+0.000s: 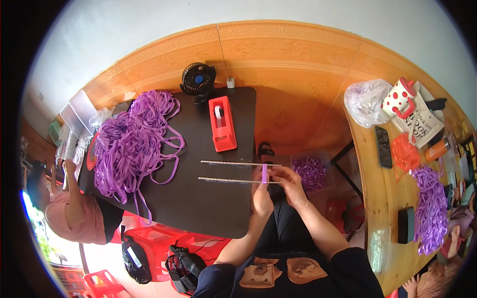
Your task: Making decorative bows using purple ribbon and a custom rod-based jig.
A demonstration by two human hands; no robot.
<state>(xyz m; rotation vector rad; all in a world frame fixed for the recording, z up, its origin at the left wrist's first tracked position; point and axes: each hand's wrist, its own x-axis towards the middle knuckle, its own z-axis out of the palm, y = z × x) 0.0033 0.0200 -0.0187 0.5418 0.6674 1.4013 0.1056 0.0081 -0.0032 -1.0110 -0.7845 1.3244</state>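
Two thin, pale rods lie nearly parallel over the right edge of the dark table: a far rod (231, 163) and a near rod (226, 180). A short purple ribbon (264, 175) spans them close to their right ends. My left hand (262, 199) is closed at the ribbon and near rod, its fingertips partly hidden behind them. From the right, my right hand (292, 186) closes its fingers around the rods' right ends, beside the ribbon. Its exact grip is partly hidden. Left of the rods spreads a big heap of purple ribbon (131, 149), with loose loops hanging toward me.
A red tape dispenser (222, 126) and a black fan (198, 82) stand on the dark table (198, 208). Below my right hand, a clear bin (310, 174) holds purple pieces. A wooden table (365, 164) at right carries more ribbon (430, 208). Another person (74, 213) sits at left.
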